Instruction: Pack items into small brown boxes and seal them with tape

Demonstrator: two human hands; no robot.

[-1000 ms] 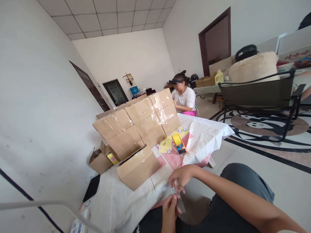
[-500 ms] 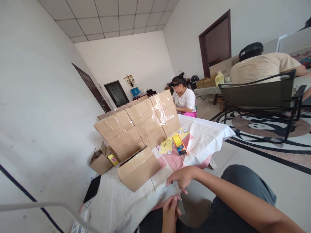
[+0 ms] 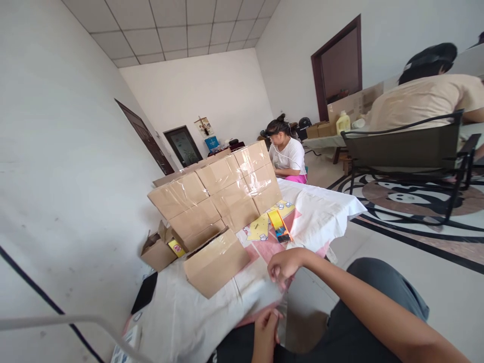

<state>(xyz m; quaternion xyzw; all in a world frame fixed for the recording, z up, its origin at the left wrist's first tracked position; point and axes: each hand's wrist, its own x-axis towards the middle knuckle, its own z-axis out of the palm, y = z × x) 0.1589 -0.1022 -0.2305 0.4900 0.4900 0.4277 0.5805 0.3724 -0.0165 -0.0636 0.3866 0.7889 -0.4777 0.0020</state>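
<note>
Both of my hands pinch a strip of clear tape (image 3: 282,322) at the near edge of the table. My right hand (image 3: 284,264) is closed on its upper end above the white cloth (image 3: 189,317). Lower down, my left hand (image 3: 265,330) is closed on the strip's lower end, close to my lap. A taped cardboard box (image 3: 216,261) lies just left of my right hand. Behind it stands a stack of several sealed boxes (image 3: 219,194). A yellow tape dispenser (image 3: 279,224) rests on the pink mat beyond my right hand.
An open small box (image 3: 158,249) and a black flat object (image 3: 144,299) lie at the table's left side by the wall. One person sits beyond the boxes (image 3: 286,154). Another person sits in a black chair (image 3: 406,151) at the right, over a patterned rug.
My right hand has risen and moved away from the left hand, drawing the clear strip longer. The person in the chair at the right has sat up higher.
</note>
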